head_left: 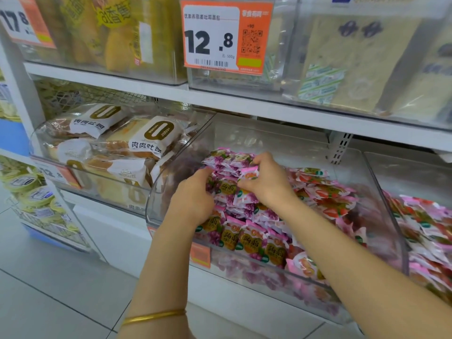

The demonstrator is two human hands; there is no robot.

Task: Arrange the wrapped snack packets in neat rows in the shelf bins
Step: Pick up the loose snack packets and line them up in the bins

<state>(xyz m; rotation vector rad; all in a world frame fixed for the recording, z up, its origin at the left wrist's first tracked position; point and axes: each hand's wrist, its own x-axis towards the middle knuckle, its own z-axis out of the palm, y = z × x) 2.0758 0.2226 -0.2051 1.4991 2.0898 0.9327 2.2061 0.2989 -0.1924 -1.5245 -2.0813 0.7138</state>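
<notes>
Head view: small pink-and-purple grape-printed wrapped snack packets (247, 211) lie stacked in overlapping rows in the left half of a clear curved plastic shelf bin (152, 199).
Left hand (193, 199): fingers curled round the stack's left edge, with the tips buried among the wrappers.
Right hand (267, 182): fingers bent together, pinching a pink-edged packet (249, 172) on top of the stack; more packets lie under the palm.
Same bin, right half: red strawberry-printed packets (327, 192).
Next bin to the left: white-labelled bread packs (149, 140).
Shelf above: orange price tag (220, 37).
Left wrist: gold bangle (154, 317).
</notes>
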